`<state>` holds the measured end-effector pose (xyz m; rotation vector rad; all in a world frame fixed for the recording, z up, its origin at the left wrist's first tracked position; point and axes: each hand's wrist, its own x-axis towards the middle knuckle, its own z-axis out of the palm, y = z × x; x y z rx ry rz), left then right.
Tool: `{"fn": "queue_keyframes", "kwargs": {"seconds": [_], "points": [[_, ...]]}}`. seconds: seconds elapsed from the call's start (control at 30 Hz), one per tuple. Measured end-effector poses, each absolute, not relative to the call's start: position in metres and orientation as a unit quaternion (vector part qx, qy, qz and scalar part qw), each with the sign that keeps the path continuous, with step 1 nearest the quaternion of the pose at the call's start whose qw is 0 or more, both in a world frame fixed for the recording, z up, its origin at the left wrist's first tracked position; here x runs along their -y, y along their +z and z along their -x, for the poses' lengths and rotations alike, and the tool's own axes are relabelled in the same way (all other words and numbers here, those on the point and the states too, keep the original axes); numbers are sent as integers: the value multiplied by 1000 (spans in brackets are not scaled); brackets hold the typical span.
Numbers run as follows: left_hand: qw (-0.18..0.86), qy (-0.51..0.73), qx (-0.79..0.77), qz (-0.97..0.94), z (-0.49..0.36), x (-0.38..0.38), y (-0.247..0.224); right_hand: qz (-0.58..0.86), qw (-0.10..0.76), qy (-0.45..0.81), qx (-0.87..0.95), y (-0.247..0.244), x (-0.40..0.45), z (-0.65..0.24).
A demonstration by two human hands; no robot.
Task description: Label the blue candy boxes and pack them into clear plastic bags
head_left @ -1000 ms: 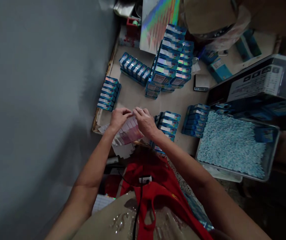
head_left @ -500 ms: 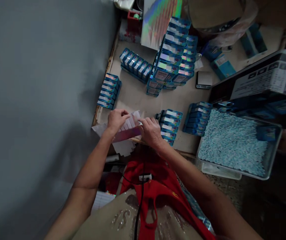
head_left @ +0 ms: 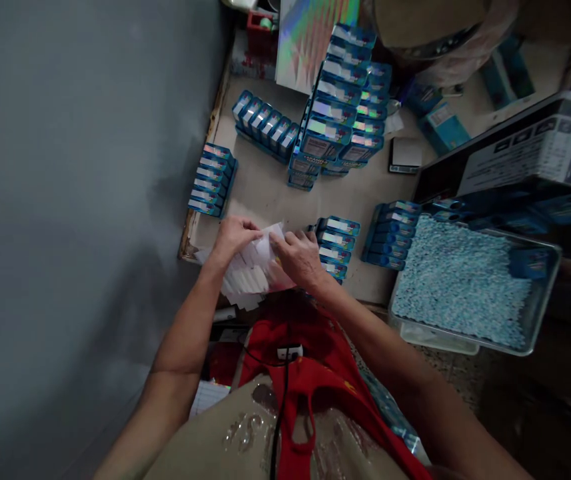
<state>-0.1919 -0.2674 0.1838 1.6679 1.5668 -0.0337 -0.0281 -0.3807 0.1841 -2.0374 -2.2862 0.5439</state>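
A pale sheet of labels [head_left: 250, 270] is held between my two hands at the table's near edge. My left hand [head_left: 236, 237] is closed on its upper left part, thumb and fingers pinching it. On the sheet's right side my right hand [head_left: 298, 255] is closed too, its fingers bent at the upper corner. Just right of that hand stands a row of blue boxes [head_left: 338, 241] with white labels on top. Another row of blue boxes [head_left: 212, 180] is at the table's left edge.
Tall stacks of blue boxes [head_left: 332, 107] stand further back, beside a slanted row [head_left: 266, 125]. A metal tray [head_left: 540, 320] of small light-blue pieces is at the right, below a large dark box [head_left: 515, 150]. A red tape dispenser [head_left: 260, 33] sits at the back.
The sheet has turned in my hands and shows more of its pale face. My right hand has shifted slightly left. The whole view has moved a little.
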Motion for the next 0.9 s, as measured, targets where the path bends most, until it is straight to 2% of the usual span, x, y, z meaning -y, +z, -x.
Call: {"fn": "queue_keyframes", "kwargs": {"seconds": [0.17, 0.33, 0.43, 0.53, 0.7, 0.83, 0.9], "points": [[376, -25, -617, -690, 186, 268, 194, 674, 40, 192, 712, 183, 371, 24], [369, -28, -635, -678, 180, 266, 192, 641, 17, 196, 742, 177, 365, 25], [375, -30, -642, -668, 181, 264, 186, 644, 44, 212, 734, 175, 370, 25], [367, -25, -644, -671, 182, 262, 178, 676, 123, 274, 673, 181, 377, 23], [311, 11, -659, -685, 183, 251, 158, 703, 317, 439, 461, 210, 392, 3], [308, 213, -619, -691, 163, 260, 170, 703, 401, 510, 292, 233, 410, -34], [378, 290, -583, -658, 140, 277, 188, 697, 423, 532, 229, 241, 420, -56]]}}
